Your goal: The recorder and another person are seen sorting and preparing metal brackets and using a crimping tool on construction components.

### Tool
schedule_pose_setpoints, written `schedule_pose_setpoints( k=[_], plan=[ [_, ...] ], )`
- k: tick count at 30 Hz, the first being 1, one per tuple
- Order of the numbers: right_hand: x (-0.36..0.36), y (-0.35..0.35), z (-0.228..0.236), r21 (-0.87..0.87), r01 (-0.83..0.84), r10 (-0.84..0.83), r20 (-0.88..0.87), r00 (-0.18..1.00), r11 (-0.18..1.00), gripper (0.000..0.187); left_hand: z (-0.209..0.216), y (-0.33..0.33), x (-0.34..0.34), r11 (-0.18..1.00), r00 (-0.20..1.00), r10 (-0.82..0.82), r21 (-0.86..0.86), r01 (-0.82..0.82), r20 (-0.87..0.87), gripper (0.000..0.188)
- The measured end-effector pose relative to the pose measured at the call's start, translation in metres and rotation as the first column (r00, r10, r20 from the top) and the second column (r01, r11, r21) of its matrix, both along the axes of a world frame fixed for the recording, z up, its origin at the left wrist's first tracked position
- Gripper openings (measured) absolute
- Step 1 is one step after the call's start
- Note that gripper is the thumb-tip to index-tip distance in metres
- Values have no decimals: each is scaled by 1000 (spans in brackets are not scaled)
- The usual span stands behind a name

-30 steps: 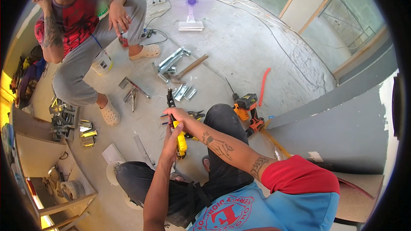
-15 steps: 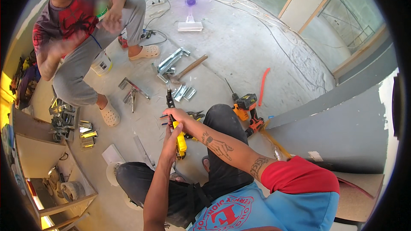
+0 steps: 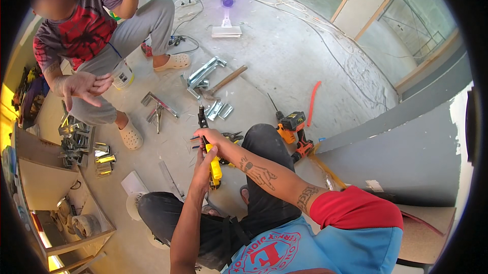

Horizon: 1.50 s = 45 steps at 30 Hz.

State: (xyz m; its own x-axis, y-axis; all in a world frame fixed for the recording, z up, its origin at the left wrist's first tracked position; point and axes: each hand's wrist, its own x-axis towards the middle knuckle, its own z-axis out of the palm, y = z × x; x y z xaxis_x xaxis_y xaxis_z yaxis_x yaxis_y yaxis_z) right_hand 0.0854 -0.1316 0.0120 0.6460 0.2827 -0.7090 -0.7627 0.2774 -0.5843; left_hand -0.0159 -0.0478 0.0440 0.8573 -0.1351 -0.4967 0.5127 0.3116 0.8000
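Note:
A black hand riveter (image 3: 202, 117) with yellow handles stands nose-up in front of my knees. My right hand (image 3: 213, 137) is closed around its black body, the arm reaching in from the right. Just below, my left hand (image 3: 204, 162) grips it beside the yellow handle (image 3: 214, 164). Some fingers are hidden behind the tool. Thin dark pieces stick out left of my right hand; I cannot make out what they are. Pliers (image 3: 233, 137) lie partly hidden behind my right wrist. Cut metal channel pieces (image 3: 219, 110) rest on the floor beyond the riveter's nose.
A hammer (image 3: 223, 82) and bent metal channels (image 3: 204, 74) lie ahead. Cordless drills (image 3: 296, 130) stand by my right knee. Locking pliers (image 3: 158, 116) lie left. A co-worker (image 3: 86, 35) squats at far left, beside a white bucket (image 3: 122, 74). A wooden cabinet (image 3: 48, 172) stands left.
The co-worker's hands have moved apart, one raised at the top and one lowered palm-open. My hands and the riveter have stayed in place.

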Motion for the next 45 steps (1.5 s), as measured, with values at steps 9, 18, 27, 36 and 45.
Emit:
schedule_pose_setpoints(
  k=[9, 18, 27, 36, 45],
  plan=[
    [-4, 0, 6, 20, 5, -6, 14, 1000, 1000, 29, 1, 2, -1, 1000, 1000, -2, -2, 2, 5, 69],
    [0, 1, -1, -9, -3, 3, 4, 1000, 1000, 29, 10, -1, -1, 1000, 1000, -6, -12, 6, -1, 67],
    [0, -1, -2, 3, 2, -2, -2, 1000, 1000, 32, 6, -1, -1, 1000, 1000, -15, 1, 15, -2, 74],
    [1, -1, -5, 19, 1, -1, 6, 1000, 1000, 31, 2, 0, 0, 1000, 1000, -23, -1, 23, 21, 77],
    [1, 0, -4, -16, -3, 3, 10, 1000, 1000, 33, 8, 0, -1, 1000, 1000, -19, -3, 19, -3, 78]
  ],
)
